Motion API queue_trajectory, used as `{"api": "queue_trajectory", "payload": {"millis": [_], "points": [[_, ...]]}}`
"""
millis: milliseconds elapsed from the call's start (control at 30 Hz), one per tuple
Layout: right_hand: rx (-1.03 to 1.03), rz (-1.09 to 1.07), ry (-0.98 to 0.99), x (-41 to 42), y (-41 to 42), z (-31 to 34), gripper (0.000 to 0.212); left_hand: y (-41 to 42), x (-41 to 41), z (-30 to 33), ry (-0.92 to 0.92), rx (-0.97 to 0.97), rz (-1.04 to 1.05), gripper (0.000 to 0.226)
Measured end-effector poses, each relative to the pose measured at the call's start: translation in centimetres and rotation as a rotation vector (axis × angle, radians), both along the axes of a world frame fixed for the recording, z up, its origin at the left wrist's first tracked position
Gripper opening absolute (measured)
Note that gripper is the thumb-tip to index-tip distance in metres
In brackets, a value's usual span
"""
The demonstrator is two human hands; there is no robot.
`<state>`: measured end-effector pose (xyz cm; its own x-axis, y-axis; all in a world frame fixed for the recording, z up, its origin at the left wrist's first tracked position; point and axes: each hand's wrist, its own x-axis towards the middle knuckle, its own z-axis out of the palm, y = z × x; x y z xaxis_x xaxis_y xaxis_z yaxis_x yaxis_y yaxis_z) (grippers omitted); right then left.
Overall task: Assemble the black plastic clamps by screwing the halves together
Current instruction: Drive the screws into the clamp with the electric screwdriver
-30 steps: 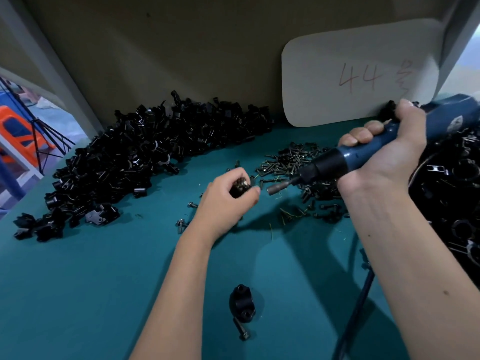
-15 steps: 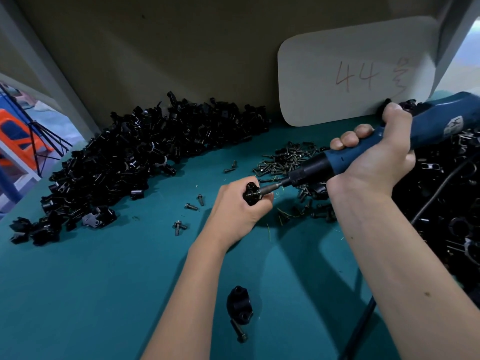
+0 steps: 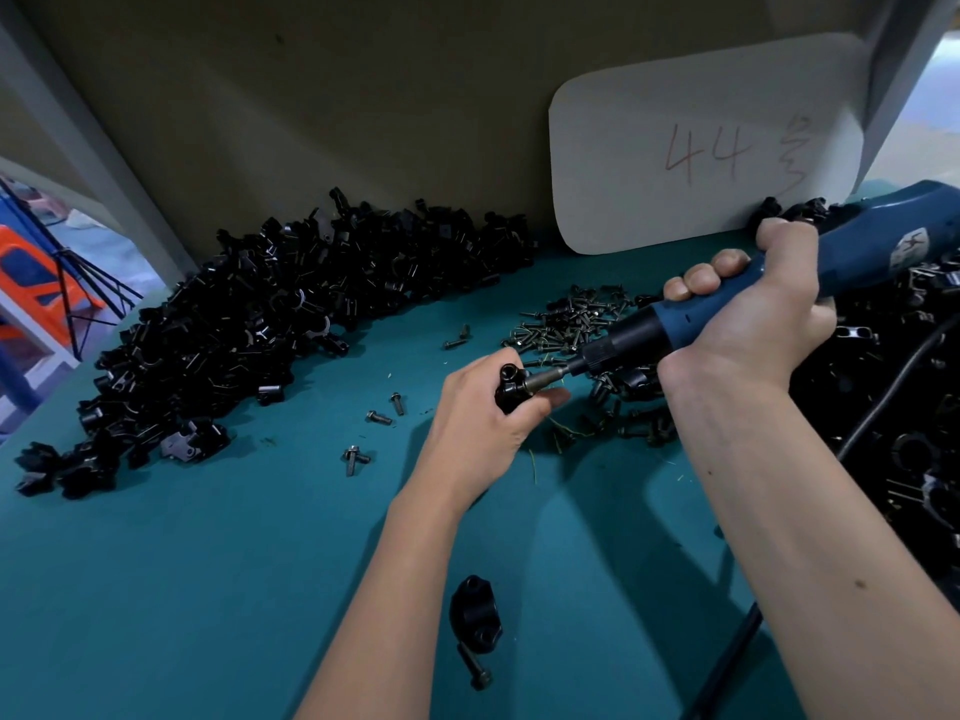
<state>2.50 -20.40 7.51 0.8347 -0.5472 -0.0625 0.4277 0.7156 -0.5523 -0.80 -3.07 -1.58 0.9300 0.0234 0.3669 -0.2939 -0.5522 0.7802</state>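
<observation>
My left hand (image 3: 485, 407) grips a clamp (image 3: 510, 387). My right hand (image 3: 748, 324) grips the screwdriver (image 3: 675, 324), its long axis slanting down-left, tip at the clamp.

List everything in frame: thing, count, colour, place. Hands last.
clamp: one, black, in left hand, driver bit against it
electric screwdriver: one, blue and black, in right hand
clamp pile: many, black, left along back wall
right pile: many, black, right edge
screw heap: many, dark, centre-right
loose screws: a few, dark, left of left hand
near clamp: one, black, near edge, screw beside it
card: one, white, "44", back wall
table: teal
left hand: grips clamp
right hand: grips screwdriver
</observation>
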Motion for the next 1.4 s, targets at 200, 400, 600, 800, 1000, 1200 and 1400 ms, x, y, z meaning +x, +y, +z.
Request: {"api": "queue_trajectory", "payload": {"millis": [200, 400, 600, 800, 1000, 1200, 1400], "points": [[-0.001, -0.002, -0.009, 0.04, 0.08, -0.01, 0.025, 0.07, 0.12, -0.20, -0.037, 0.044, 0.016, 0.052], [-0.003, 0.002, -0.021, -0.02, 0.24, 0.02, 0.024, 0.04, 0.17, -0.18, -0.052, 0.047, 0.014, 0.053], [0.002, 0.001, -0.024, -0.08, 0.21, 0.07, 0.023, -0.06, 0.00, -0.08, -0.054, 0.050, 0.014, 0.051], [0.002, -0.007, -0.019, -0.06, 0.27, 0.00, 0.023, -0.11, 0.03, -0.09, -0.035, 0.055, 0.014, 0.050], [0.011, -0.010, -0.007, -0.05, 0.26, -0.06, 0.023, -0.19, 0.14, -0.20, -0.046, 0.072, 0.025, 0.050], [0.007, -0.018, -0.009, -0.02, 0.29, -0.01, 0.021, -0.26, 0.10, -0.25, -0.057, 0.073, 0.033, 0.049], [0.004, -0.018, -0.011, -0.05, 0.29, -0.04, 0.024, -0.41, 0.20, -0.31, -0.057, 0.080, 0.042, 0.050]]}}
